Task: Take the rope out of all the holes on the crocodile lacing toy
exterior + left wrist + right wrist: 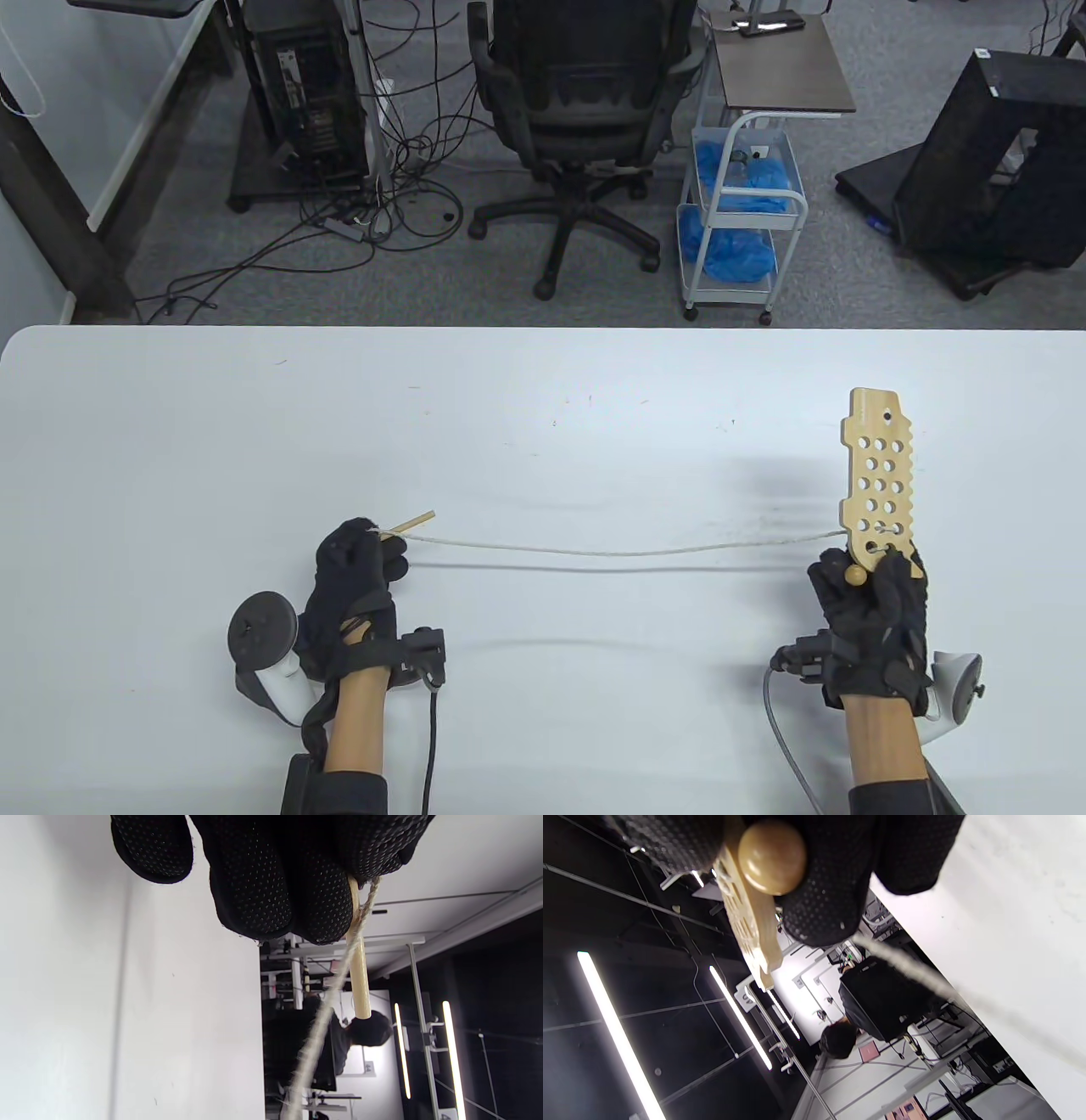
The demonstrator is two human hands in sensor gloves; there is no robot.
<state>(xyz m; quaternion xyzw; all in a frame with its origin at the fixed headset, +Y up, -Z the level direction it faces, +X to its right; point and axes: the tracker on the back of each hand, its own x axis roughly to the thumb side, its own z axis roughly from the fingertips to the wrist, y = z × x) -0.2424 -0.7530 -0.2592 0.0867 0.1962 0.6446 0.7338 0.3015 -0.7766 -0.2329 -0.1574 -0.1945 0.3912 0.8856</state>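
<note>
1. right hand [870,615], lower right of the table view, fingers curled round the bottom end of the crocodile lacing toy [879,475]; the board stands up and away from the hand, above the white surface [543,407].
2. a round wooden bead [855,575] sits at the gripped end, betw. the gloved fingers; right wrist view shows it close up [772,856] at top centre, w/ the board edge-on beside it.
3. rope [611,552] leaves the board's lowest holes at its left edge and runs across the lower middle of the frame to the left hand [356,577], sagging slightly, lifted off the surface w/ its shadow below.
4. left hand, lower left, fingers pinched on the rope end and its wooden needle [411,522]; needle tip sticks out up and to the right.
5. left wrist view: needle [358,967] and rope both come out from under the fingertips [322,912].
6. upper holes of the board look empty; can't tell how many bottom holes the rope passes through.
</note>
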